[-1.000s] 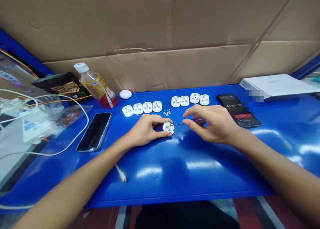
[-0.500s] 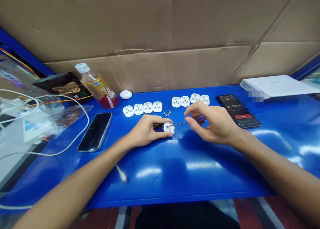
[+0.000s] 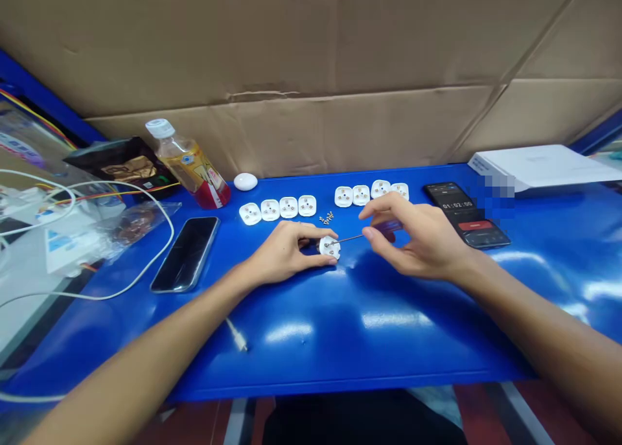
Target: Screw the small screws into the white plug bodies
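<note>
Holding one white part [image 3: 332, 247] clamped between thumb and fingers, your left hand [image 3: 279, 254] is well back from the tabletop's [image 3: 340, 348] near edge. Your right hand [image 3: 418, 241] curls around a screwdriver [image 3: 350, 238], whose tip meets this part. Small screws [image 3: 326, 221] lie toward the far edge.

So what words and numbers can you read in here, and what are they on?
"01:02:00", on the screen of the phone at the right; the text on its red button is too small to read.
Bottle: label lettering too blurred to read.
White box: print on its side too small to read.
</note>
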A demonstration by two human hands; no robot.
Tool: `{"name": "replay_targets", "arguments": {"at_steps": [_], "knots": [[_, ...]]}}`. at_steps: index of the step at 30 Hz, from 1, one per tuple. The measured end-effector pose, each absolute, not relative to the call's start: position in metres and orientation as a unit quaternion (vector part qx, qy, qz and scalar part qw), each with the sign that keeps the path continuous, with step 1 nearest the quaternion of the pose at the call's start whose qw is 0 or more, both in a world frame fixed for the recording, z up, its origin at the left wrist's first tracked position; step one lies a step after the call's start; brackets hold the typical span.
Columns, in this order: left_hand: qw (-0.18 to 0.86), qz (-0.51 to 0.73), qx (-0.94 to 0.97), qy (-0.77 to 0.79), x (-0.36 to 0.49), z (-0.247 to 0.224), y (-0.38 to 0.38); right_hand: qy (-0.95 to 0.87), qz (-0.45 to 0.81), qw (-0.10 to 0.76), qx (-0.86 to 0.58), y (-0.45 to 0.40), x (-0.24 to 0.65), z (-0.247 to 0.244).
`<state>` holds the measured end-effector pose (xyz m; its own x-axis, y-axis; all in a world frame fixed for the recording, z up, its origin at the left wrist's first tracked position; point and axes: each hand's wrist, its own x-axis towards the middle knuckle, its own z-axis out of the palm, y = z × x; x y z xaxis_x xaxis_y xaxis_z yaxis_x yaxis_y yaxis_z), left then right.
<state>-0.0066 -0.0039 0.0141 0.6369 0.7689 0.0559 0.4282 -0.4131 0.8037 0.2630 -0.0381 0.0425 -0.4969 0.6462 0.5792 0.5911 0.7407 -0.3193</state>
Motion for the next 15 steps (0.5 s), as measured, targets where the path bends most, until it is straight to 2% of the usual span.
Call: {"name": "replay_targets", "arguments": {"at_steps": [10,15], "knots": [[0.394,0.217,0.815,0.366,-0.0072,0.0146,-0.0042,-0.861,0.026,0.331,-0.385,-0.0368,0.2648,0.0423],[0.397,0.213,0.812,0.37,-0.0064,0.0143,-0.0039,-0.866,0.073,0.334,-0.366,-0.0371,0.2649,0.0435]]}}
